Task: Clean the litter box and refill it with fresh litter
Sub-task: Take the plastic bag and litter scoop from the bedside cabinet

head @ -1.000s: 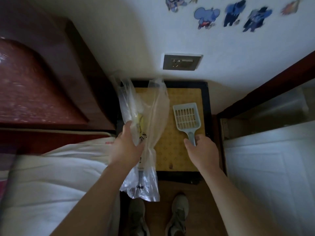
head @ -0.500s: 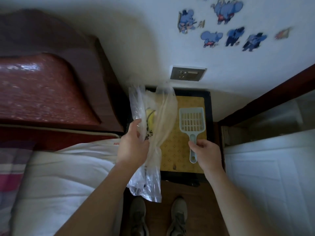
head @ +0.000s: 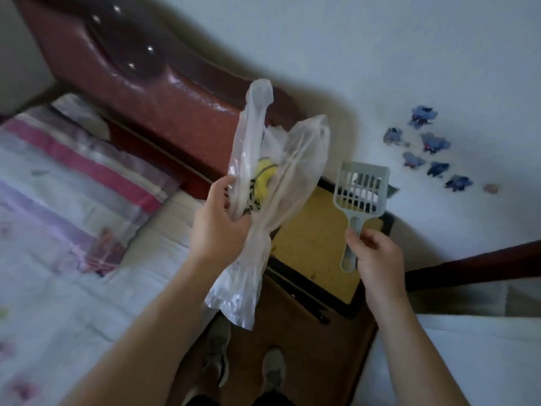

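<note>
While the person stood over the litter box, the head view showed both hands raised above it. The left hand had its grip clamped on a bag of clear plastic, bunched at the middle; the bag's handles rose above the fist and its lower end hung free below. A yellow print showed through the plastic. The right hand had its grip closed round the handle of a grey slotted scoop, blade upward and held clear of the litter. The box, black-rimmed with yellowish litter, lay on the floor against the wall, between the bed and a dark door frame. Two shoes were visible below the bag. Blue stickers were on the wall.
</note>
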The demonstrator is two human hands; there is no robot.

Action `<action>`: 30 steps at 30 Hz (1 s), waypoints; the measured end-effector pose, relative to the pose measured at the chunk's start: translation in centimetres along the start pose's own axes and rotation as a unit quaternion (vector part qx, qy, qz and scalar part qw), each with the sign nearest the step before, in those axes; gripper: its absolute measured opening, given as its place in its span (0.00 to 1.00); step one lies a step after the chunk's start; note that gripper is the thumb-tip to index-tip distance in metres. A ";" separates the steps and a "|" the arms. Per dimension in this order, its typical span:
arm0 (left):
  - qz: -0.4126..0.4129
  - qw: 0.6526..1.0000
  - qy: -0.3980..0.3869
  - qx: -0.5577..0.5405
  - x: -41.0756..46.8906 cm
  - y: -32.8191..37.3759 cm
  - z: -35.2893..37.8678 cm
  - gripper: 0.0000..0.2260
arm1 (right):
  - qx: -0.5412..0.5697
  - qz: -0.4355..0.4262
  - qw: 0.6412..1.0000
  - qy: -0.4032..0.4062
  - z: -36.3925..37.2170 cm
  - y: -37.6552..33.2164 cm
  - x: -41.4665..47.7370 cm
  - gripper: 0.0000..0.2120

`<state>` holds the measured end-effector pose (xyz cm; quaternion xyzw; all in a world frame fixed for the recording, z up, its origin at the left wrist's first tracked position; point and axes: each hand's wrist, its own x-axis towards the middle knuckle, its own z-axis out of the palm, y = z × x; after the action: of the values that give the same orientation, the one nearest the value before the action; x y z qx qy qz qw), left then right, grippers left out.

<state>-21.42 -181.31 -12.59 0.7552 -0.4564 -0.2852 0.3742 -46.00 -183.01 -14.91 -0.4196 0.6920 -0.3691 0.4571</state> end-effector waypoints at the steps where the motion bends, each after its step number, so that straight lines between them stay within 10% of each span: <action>1: -0.005 1.000 0.029 -0.006 -1.2 0.1 -2.1 0.28 | -0.007 -0.014 1.000 -0.020 0.6 -1.4 -1.1 0.09; 12: -0.133 0.920 0.365 -0.050 -17.9 -7.9 -28.4 0.28 | -0.071 -0.161 0.930 -0.324 18.1 -14.0 -21.0 0.03; 30: -0.340 0.598 0.726 -0.006 -63.3 -24.4 -52.0 0.26 | -0.147 -0.218 0.584 -0.768 43.2 -5.7 -73.8 0.04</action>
<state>3.70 -100.90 1.88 0.8115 0.2568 0.2480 0.4627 13.11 -122.84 0.60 -0.7464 0.0163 0.1090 0.6563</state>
